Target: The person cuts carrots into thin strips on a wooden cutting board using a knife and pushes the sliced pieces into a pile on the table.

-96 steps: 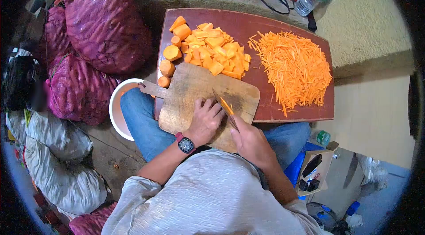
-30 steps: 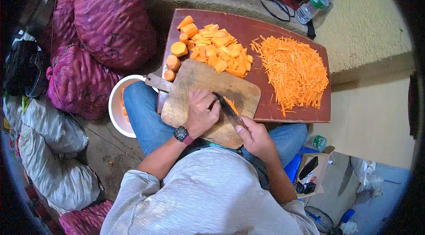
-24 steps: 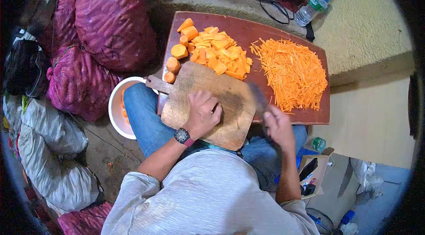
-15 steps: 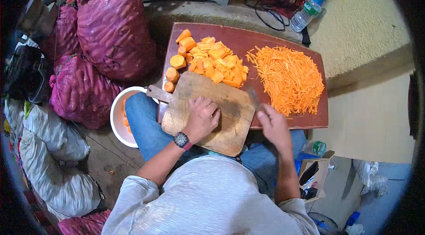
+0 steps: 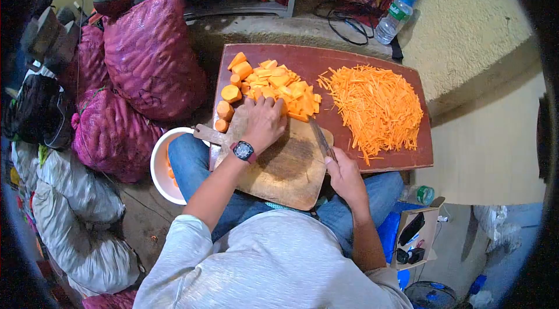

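My left hand, with a watch on its wrist, reaches over the far part of the wooden cutting board. Its slightly parted fingers bend down at the near edge of a pile of carrot slices; the fingertips are partly hidden. My right hand is closed around the handle of a knife, its blade pointing away from me over the board's right edge. Carrot chunks line the left side of the pile. A heap of carrot strips lies to the right on the red-brown table.
A white basin with carrot pieces stands left of my leg. Pink mesh sacks and white sacks crowd the left. A water bottle stands on the ledge behind; an open box is at lower right.
My left hand has moved from the middle of the board forward to the carrot slices. The knife has shifted left and nearer, onto the board's right edge. The view has tilted slightly upward.
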The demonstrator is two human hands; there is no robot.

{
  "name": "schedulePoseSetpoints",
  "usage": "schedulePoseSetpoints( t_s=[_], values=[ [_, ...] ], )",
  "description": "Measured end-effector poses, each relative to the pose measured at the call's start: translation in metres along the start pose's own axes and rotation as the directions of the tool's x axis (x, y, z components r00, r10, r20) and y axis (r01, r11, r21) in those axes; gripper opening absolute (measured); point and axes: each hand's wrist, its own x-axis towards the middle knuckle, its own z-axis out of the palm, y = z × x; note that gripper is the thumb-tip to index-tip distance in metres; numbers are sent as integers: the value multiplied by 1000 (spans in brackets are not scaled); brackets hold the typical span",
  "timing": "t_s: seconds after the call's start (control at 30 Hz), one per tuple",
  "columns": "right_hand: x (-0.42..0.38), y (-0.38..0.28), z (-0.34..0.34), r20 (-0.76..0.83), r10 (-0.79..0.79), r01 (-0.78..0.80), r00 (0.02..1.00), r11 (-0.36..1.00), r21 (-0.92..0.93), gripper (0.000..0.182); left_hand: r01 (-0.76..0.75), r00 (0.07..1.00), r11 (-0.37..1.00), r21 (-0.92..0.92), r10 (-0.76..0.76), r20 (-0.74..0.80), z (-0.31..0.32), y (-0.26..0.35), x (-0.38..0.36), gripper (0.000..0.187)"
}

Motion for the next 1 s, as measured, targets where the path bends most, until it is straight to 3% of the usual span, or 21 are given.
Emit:
schedulePoseSetpoints(
  t_s=[0.23,0.33,0.4,0.53,0.7,0.87,0.93,1.0],
  values=[
    [-10,-4,3,-15,29,-29,999,1000,11,31,1,998,989,-148,-11,-64,-5,10,-31,35],
    [-17,-14,-1,35,21,-19,999,998,-63,30,-11,999,982,-187,2,-48,-18,23,-56,32],
    [-23,-21,-7,182,92,-84,979,995,-53,27,-20,999,972,-235,8,-48,-21,33,-72,22],
    [-36,-16,-3,169,55,-52,984,998,-22,24,1,999,970,-242,-10,-33,-25,35,-85,26],
    [-33,-14,-1,160,52,-41,986,996,-73,26,79,997,993,-88,-77,29,-41,22,-56,41],
    [-31,-23,0,160,70,-60,985,996,-70,29,20,1000,991,-131,-19,8,-19,6,-41,45],
    [-32,-22,-1,160,92,-80,983,994,-80,31,46,993,971,-234,-19,119,-20,4,-37,38],
    [-32,-17,-1,152,76,-71,985,997,-39,29,41,994,955,-295,-9,109,-18,7,-39,33]
  ],
)
